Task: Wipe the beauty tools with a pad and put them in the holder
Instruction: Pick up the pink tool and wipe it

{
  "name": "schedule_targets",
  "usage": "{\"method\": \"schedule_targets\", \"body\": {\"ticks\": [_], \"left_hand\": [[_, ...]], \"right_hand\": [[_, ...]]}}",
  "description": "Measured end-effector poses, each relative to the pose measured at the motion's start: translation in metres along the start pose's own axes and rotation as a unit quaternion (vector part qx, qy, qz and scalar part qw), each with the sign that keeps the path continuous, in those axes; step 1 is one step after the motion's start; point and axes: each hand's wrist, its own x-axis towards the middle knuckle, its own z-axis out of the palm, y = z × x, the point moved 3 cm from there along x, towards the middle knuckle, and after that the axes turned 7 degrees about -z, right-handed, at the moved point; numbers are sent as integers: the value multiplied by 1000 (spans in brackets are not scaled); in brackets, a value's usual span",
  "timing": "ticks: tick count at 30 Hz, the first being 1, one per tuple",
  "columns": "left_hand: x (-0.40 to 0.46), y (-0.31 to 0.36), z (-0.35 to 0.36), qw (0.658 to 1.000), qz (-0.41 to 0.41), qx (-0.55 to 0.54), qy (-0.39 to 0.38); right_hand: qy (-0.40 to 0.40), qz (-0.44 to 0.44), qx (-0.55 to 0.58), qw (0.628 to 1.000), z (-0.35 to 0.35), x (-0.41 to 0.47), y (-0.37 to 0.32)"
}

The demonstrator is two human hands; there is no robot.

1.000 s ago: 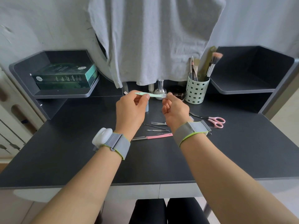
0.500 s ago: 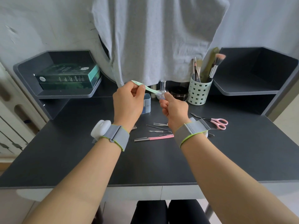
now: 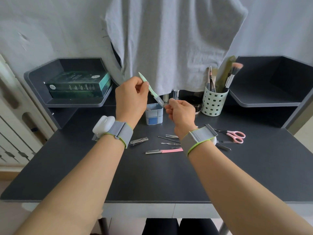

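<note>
My left hand (image 3: 131, 99) grips a mint-green eyebrow razor (image 3: 147, 83) by its handle. The razor is tilted, with its clear capped end (image 3: 159, 100) pointing down to the right. My right hand (image 3: 182, 112) pinches what looks like a small white pad (image 3: 170, 100) right at that end; the pad is mostly hidden by my fingers. Both hands are held above a small blue-and-white box (image 3: 154, 116). A pale green perforated holder (image 3: 213, 104) with brushes stands at the back right.
On the dark desk (image 3: 84, 167) lie a nail clipper (image 3: 138, 141), a pink razor (image 3: 164, 151), tweezers (image 3: 171, 136), thin metal tools (image 3: 169, 143) and pink scissors (image 3: 235, 136). Shelves flank both sides, with green boxes (image 3: 77, 86) on the left one. A grey cloth hangs behind.
My left hand has lifted the razor's handle end, so the razor went from nearly level to steeply tilted. My right hand stayed at its lower capped end.
</note>
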Motion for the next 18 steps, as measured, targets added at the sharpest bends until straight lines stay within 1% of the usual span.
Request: {"method": "schedule_targets", "body": {"ticks": [4,8,18], "left_hand": [[13,-1,0,999,19,34,2],[18,-8,6,998,19,62,-9],[13,-28,26,993,-35,94,-56]], "right_hand": [[3,-4,-3,1000,1,4,0],[4,-8,-10,1000,1,5,1],[5,-7,-24,1000,-2,7,3]]}}
